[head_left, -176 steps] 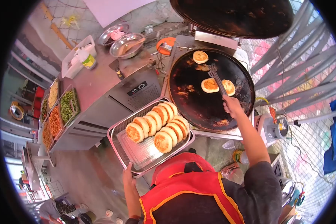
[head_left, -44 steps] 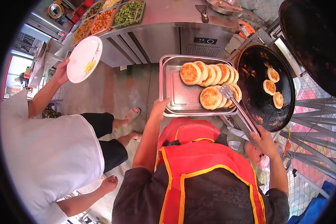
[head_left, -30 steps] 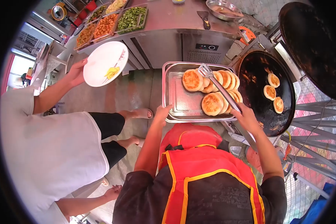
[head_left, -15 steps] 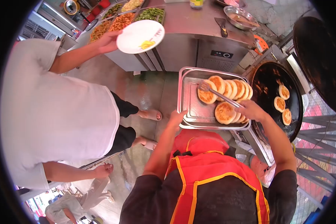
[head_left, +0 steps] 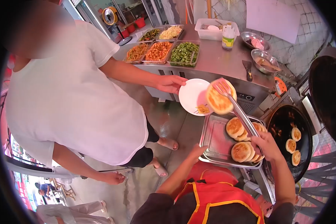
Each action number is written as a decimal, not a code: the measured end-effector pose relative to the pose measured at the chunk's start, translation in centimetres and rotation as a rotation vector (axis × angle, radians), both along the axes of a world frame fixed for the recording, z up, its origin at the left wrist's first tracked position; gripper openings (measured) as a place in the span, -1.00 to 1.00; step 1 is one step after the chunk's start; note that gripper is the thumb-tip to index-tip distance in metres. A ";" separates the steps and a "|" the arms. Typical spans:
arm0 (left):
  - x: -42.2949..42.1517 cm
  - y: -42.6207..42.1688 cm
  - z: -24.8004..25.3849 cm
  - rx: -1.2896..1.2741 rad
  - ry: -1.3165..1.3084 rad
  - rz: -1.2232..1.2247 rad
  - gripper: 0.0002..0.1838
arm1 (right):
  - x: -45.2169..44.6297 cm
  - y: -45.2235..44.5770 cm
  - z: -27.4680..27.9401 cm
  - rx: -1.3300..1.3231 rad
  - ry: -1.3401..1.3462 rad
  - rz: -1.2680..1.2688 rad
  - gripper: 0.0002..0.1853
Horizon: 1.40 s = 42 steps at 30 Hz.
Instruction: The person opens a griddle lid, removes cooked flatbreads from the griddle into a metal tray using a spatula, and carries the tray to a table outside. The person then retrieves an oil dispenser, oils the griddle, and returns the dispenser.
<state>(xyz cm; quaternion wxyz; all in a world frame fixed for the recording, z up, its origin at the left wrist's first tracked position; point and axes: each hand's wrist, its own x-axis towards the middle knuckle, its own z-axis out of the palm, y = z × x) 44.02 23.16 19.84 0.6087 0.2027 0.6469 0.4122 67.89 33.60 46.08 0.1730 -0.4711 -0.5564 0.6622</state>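
Note:
My right hand [head_left: 267, 145] is closed around metal tongs [head_left: 245, 116]. A browned flatbread [head_left: 220, 98] is gripped in the tips of the tongs, raised above the tray and overlapping the right edge of a white plate [head_left: 192, 93] in view; whether they touch I cannot tell. My left hand [head_left: 196, 152] grips the near left rim of a metal tray [head_left: 214, 128], its fingers partly hidden. Several more flatbreads [head_left: 240, 151] lean in rows on the tray's right side. A co-worker's hand [head_left: 171, 84] holds the plate, which has a yellow mark or scrap on it.
A round black griddle [head_left: 276, 128] with 3 flatbreads stands at right, its dark lid [head_left: 326, 100] raised. Behind, a steel counter [head_left: 212, 56] carries trays of chopped vegetables [head_left: 184, 53], a bottle [head_left: 228, 37], bowls [head_left: 264, 61] and a scraper [head_left: 247, 70]. The person in a white shirt [head_left: 74, 100] stands at left.
The tongs have lifted a flatbread from the tray up toward the plate. The co-worker's plate has come closer to the tray. My view has tilted up.

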 end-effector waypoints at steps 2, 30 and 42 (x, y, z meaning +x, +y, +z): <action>0.2 0.4 1.5 0.000 -0.021 0.030 -0.48 | -1.6 0.9 -0.4 0.024 -0.001 0.068 -0.80; -2.3 5.1 -0.4 -0.003 -0.042 0.047 -0.67 | 2.9 1.6 -1.0 0.965 -0.242 -0.301 -0.58; -1.0 7.7 -0.2 -0.076 -0.065 0.013 -0.79 | 24.8 -9.9 -16.3 -0.163 -0.079 -1.067 -0.64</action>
